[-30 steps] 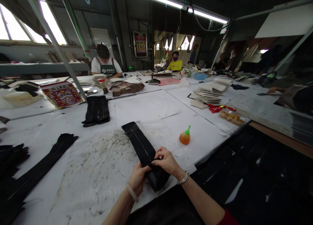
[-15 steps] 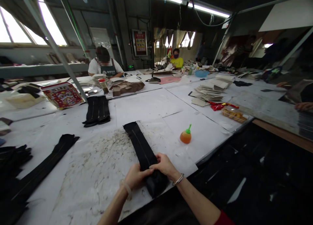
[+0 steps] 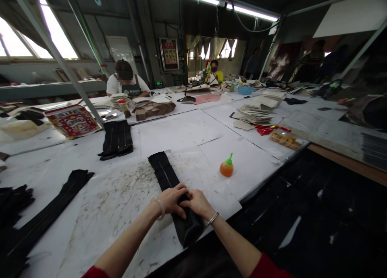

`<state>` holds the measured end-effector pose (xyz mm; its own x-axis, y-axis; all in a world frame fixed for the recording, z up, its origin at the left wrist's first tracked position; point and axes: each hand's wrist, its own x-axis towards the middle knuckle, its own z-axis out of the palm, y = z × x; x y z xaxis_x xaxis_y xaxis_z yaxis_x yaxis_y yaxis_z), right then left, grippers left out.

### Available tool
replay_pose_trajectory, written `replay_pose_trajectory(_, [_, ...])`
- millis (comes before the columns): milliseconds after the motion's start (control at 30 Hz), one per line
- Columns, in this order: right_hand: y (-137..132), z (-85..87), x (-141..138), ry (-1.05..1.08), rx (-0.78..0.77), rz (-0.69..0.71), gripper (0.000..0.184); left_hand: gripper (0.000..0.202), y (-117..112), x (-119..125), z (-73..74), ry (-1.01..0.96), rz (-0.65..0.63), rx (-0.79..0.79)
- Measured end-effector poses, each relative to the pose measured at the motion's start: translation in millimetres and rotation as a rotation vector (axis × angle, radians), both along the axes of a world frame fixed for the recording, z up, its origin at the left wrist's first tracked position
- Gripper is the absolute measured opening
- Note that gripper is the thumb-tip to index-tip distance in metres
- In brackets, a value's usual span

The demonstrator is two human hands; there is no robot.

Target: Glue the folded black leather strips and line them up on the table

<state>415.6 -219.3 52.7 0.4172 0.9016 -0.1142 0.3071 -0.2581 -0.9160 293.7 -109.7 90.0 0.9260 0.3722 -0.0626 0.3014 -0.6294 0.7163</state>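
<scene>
Holding black strip (image 3: 163, 171) near table edge (image 3: 228, 212)

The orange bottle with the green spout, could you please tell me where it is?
In the head view, the orange bottle is right of centre on the white tabletop, beyond the right hand and right of the black strip.

Left hand (image 3: 171, 200) and right hand (image 3: 198, 204) close together, fingers (image 3: 179, 188) bent, bare forearms (image 3: 131, 237) aslant from either side
</scene>
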Motion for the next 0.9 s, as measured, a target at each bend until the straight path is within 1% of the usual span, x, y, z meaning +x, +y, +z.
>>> replay_pose_trajectory(67, [-7.9, 3.0, 5.8, -0.043, 0.043, -0.083, 0.024, 0.058, 8.6, 8.7, -1.6, 0.102, -0.094, 0.081])
replay_pose_trajectory(133, [-21.5, 5.1, 22.3, -0.108, 0.091, -0.226, 0.020, 0.061, 13.0, 16.0, -2.8, 0.244, -0.166, 0.158])
replay_pose_trajectory(167, [-29.6, 5.4, 35.3, -0.147, 0.112, -0.318, 0.022, 0.064, 14.0, 19.3, -3.1, 0.314, -0.193, 0.193])
replay_pose_trajectory(200, [-37.7, 5.0, 50.9, -0.190, 0.130, -0.418, 0.029, 0.068, 14.6, 22.2, -3.0, 0.379, -0.218, 0.224])
replay_pose_trajectory(267, [-51.0, 2.3, 87.0, -0.271, 0.142, -0.598, 0.048, 0.070, 15.5, 27.1, -2.3, 0.479, -0.260, 0.271])
replay_pose_trajectory(300, [-55.1, 0.1, 105.4, -0.305, 0.142, -0.651, 0.058, 0.069, 16.1, 29.0, -1.8, 0.505, -0.279, 0.286])
replay_pose_trajectory(333, [-57.1, -2.6, 122.6, -0.330, 0.137, -0.674, 0.068, 0.067, 16.9, 30.6, -1.4, 0.525, -0.296, 0.293])
replay_pose_trajectory(400, [-55.1, -8.7, 150.2, -0.356, 0.120, -0.653, 0.081, 0.064, 19.1, 32.8, -1.0, 0.550, -0.318, 0.287])
replay_pose_trajectory(433, [-52.0, -11.9, 160.0, -0.361, 0.113, -0.629, 0.082, 0.063, 20.2, 33.6, -1.0, 0.566, -0.321, 0.270])
replay_pose_trajectory(467, [-48.1, -14.9, 167.1, -0.362, 0.109, -0.600, 0.079, 0.062, 21.1, 34.2, -1.1, 0.588, -0.322, 0.247])
replay_pose_trajectory(533, [-40.7, -19.8, 174.7, -0.355, 0.109, -0.547, 0.067, 0.062, 22.5, 35.4, -0.9, 0.629, -0.315, 0.214])
replay_pose_trajectory(633, [-35.6, -23.6, 177.3, -0.332, 0.121, -0.487, 0.055, 0.062, 23.3, 37.4, 0.2, 0.636, -0.307, 0.209])
replay_pose_trajectory(767, [-38.4, -21.3, 176.2, -0.291, 0.158, -0.430, 0.050, 0.057, 24.6, 38.1, -0.3, 0.638, -0.317, 0.199])
replay_pose_trajectory(833, [-39.4, -19.1, 173.9, -0.274, 0.183, -0.418, 0.051, 0.059, 25.3, 37.2, -2.7, 0.627, -0.318, 0.211])
replay_pose_trajectory(900, [-38.6, -17.3, 170.2, -0.244, 0.215, -0.404, 0.057, 0.060, 25.7, 36.1, -5.6, 0.622, -0.314, 0.224])
